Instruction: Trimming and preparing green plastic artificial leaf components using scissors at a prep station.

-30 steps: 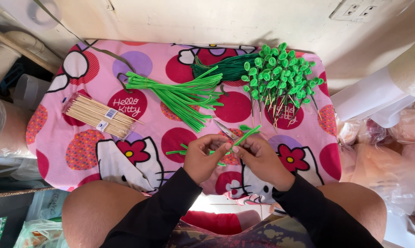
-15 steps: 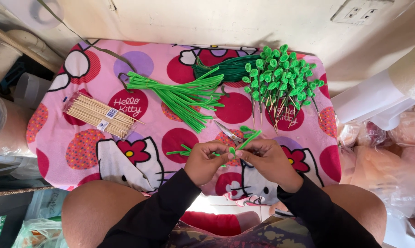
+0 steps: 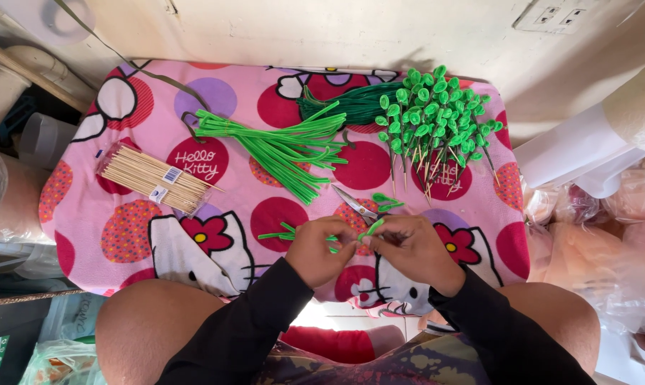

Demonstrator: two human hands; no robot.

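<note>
While both hands meet low over the pink bench (image 3: 123, 242), the left hand (image 3: 321, 251) and right hand (image 3: 415, 249) pinch a green strip (image 3: 369, 229) between their fingers, scissors (image 3: 357, 204) just beyond.

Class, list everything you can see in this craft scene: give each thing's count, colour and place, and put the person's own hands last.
Cloth: one, pink with red and purple circles and cartoon prints, covering the work surface.
Wooden skewers: one clear pack, tan, left on the cloth.
Loose green strips: one pile, bright green, centre.
Dark green bundle: one, top centre.
Finished picks: many, green tips on wooden sticks, top right.
Scissors: one pair, metal blades showing, just above the hands.
Green strip: one, pinched between both hands.
Left hand: holding the strip.
Right hand: holding the strip.
</note>
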